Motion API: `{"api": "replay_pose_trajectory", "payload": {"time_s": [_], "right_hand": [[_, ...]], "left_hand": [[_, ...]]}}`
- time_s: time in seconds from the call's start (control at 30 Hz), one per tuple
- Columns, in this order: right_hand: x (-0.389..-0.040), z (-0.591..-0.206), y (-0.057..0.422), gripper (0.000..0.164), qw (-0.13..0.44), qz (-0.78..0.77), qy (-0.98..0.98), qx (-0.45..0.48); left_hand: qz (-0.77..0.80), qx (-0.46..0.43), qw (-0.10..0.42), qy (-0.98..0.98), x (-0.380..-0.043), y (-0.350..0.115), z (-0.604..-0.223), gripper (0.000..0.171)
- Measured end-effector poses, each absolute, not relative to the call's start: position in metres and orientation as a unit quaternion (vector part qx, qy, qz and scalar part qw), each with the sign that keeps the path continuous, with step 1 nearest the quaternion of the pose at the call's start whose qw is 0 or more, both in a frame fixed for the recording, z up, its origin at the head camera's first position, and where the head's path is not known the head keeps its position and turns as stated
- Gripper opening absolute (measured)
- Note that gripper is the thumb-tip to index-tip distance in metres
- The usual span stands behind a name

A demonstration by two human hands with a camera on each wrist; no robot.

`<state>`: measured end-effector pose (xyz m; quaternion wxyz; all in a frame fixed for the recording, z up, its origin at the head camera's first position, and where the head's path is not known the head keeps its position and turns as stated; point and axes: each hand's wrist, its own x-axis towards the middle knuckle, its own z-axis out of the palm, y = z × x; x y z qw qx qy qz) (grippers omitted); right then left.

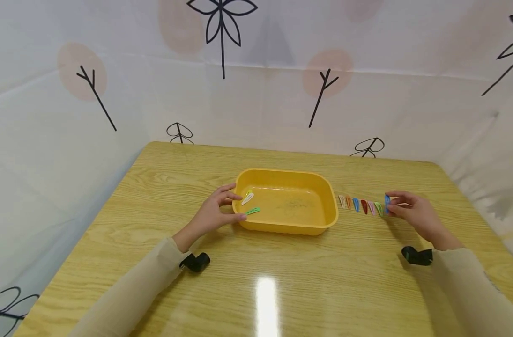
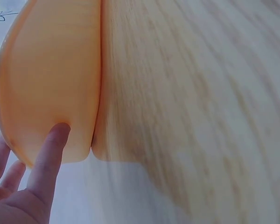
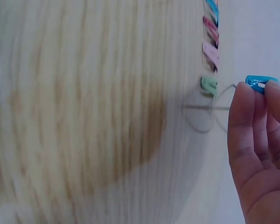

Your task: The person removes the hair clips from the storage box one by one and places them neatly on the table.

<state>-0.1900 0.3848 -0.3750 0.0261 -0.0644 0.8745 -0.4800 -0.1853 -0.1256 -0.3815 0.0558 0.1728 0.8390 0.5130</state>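
Note:
My left hand (image 1: 214, 210) holds the left end of a yellow plastic basin (image 1: 286, 228). Its thumb presses the basin's outer wall (image 2: 60, 56), while other fingers reach over the rim. Inside, close to those fingers, lie a white hair clip (image 1: 248, 198), a yellow-green one partly behind it, and a green hair clip (image 1: 253, 211). Between thumb and fingertips, my right hand (image 1: 416, 213) pinches a blue hair clip (image 3: 261, 82) above the table. That hand is at the right end of a row of hair clips, beside a light green hair clip (image 1: 379, 208).
Right of the basin, the row on the wooden table (image 1: 323, 281) also has a cream clip (image 1: 342, 201), an orange clip (image 1: 348, 202), another blue clip (image 1: 356, 204), a dark red clip (image 1: 364, 206) and a pink clip (image 1: 372, 208). A patterned white cloth (image 1: 264, 107) hangs behind.

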Motion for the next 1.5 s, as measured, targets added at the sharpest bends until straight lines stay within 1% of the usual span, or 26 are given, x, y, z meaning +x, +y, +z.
{"api": "replay_pose_trajectory", "payload": {"time_s": [0.07,0.2,0.37,0.5,0.6,0.77,1.07,1.27,1.5], "right_hand": [[-0.191,-0.376,0.389,0.028,0.027,-0.465,0.883,-0.061],[-0.193,-0.380,0.395,0.036,0.030,-0.447,0.892,-0.060],[-0.195,-0.384,0.402,0.035,0.043,-0.447,0.892,-0.052],[-0.196,-0.385,0.404,0.041,0.051,-0.408,0.910,-0.057],[-0.197,-0.384,0.404,0.045,0.062,-0.377,0.922,-0.064],[-0.199,-0.383,0.403,0.047,0.091,-0.348,0.931,-0.064],[-0.203,-0.382,0.404,0.047,0.117,-0.362,0.924,-0.042],[-0.207,-0.379,0.403,0.050,0.132,-0.351,0.927,-0.027],[-0.206,-0.379,0.401,0.053,0.145,-0.397,0.906,0.006]], "left_hand": [[0.513,0.172,0.057,0.839,-0.185,-0.125,-0.382,0.051],[0.512,0.170,0.057,0.840,-0.185,-0.125,-0.382,0.051],[0.511,0.171,0.058,0.840,-0.185,-0.125,-0.381,0.051],[0.513,0.171,0.058,0.839,-0.185,-0.125,-0.381,0.051],[0.513,0.173,0.057,0.839,-0.185,-0.125,-0.381,0.051],[0.510,0.173,0.055,0.841,-0.185,-0.125,-0.382,0.050],[0.509,0.174,0.053,0.841,-0.186,-0.126,-0.383,0.051],[0.509,0.173,0.055,0.842,-0.186,-0.125,-0.383,0.051],[0.512,0.171,0.056,0.840,-0.185,-0.125,-0.382,0.051]]}}
